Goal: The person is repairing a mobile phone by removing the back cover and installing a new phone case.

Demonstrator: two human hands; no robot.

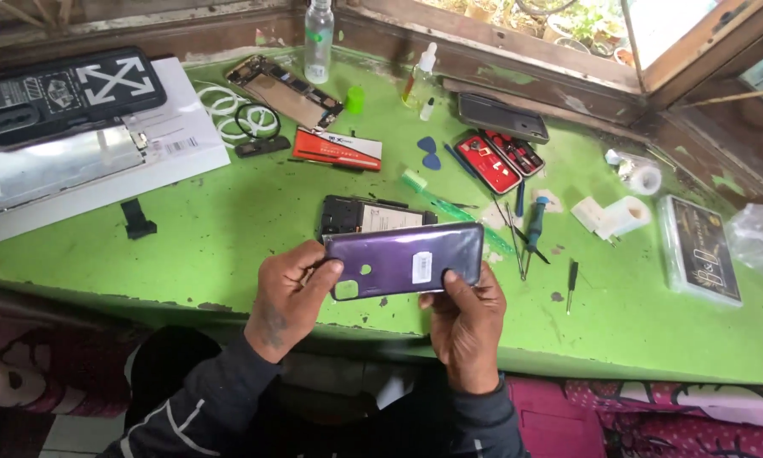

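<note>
Fingers of both hands are clamped on the glossy purple phone back cover point(405, 259), which is held flat and level just above the near edge of the worn green tabletop point(229, 220). The left hand point(286, 298) grips the cover's left end, its thumb point(324, 278) lying across the face beside the small round cut-out and the square camera opening; the right hand point(465, 318) pinches the right end from below, thumb on the near edge. Just beyond the cover, on the tabletop, lies the opened black phone body with its exposed battery point(373, 218). To the right of it sit a blue-handled screwdriver point(534, 222), fine tweezers and a small dark screwdriver point(572, 276), with an open red case of driver bits point(498, 159) farther back and two blue plastic picks point(429, 153) beside it. At the far left rest a black patterned phone case point(64, 92) on white paper, and another stripped phone frame point(284, 91) near a clear bottle point(318, 38). Handling such a thin shell well seems to call for light, even pressure at both ends rather than a squeeze in the middle, keeping it untwisted, and keeping thumbs off the camera opening; held this close to the table edge, a slip could drop it into the lap.
</note>
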